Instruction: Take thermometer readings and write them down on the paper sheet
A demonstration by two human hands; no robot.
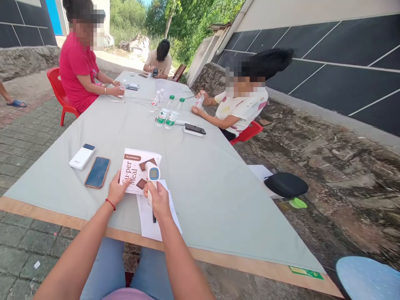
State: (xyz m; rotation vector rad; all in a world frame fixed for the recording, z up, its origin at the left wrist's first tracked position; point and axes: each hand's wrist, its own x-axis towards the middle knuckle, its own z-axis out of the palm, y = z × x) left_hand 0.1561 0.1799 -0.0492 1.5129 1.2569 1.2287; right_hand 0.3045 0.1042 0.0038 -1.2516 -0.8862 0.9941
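Observation:
My left hand grips the lower left corner of a white and brown box printed "NutriMotion" and "Su-per Meal". In my right hand is a white infrared thermometer, held by its handle in front of the box's right side, its small screen facing me. Whether the thermometer touches the box I cannot tell. Under both hands lie printed paper sheets, with a black pen partly hidden by my right hand. Left of the box are a phone with an orange-brown edge and a white power bank.
On the grey-covered table stand two green-capped water bottles, beside a dark phone on a white object. Three people sit around it: one in pink, one in white, one at the far end. A blue stool stands right.

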